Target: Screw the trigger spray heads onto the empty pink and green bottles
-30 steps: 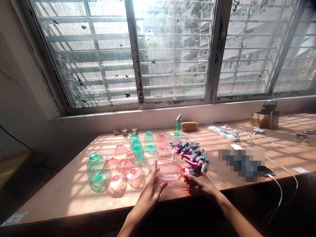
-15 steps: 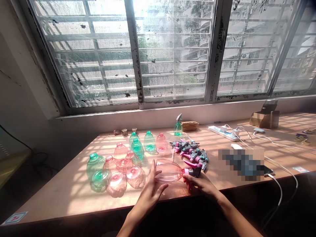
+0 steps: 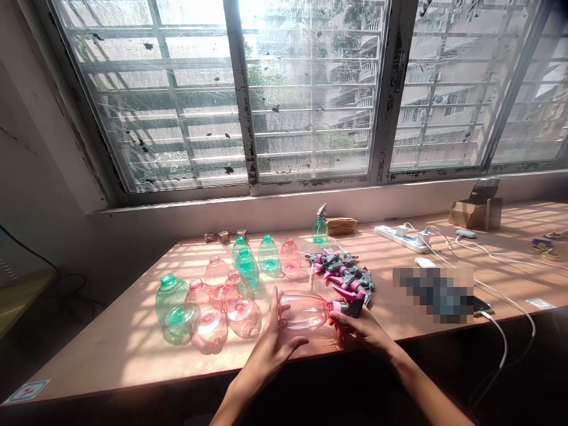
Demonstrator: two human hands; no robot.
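A clear pink bottle (image 3: 306,312) lies sideways near the front edge of the counter (image 3: 106,355), held between two hands. Its long axis runs nearly level from left to right: the broad base faces left, the neck points right into a dark trigger sprayer (image 3: 354,307) with a pink collar. The right hand (image 3: 348,324) is closed around that sprayer at the neck. The left hand (image 3: 273,340) is spread, palm at the base, fingers partly showing through the plastic, thumb standing off.

Just behind the sprayer, a heap of pink, green and grey sprayer heads (image 3: 344,273) crowds the space. Left of the left hand stand pink and green bottles (image 3: 246,269). Farther back are a green spray bottle (image 3: 319,229), a brown box (image 3: 342,226) and, rightward, a white power strip (image 3: 399,239).
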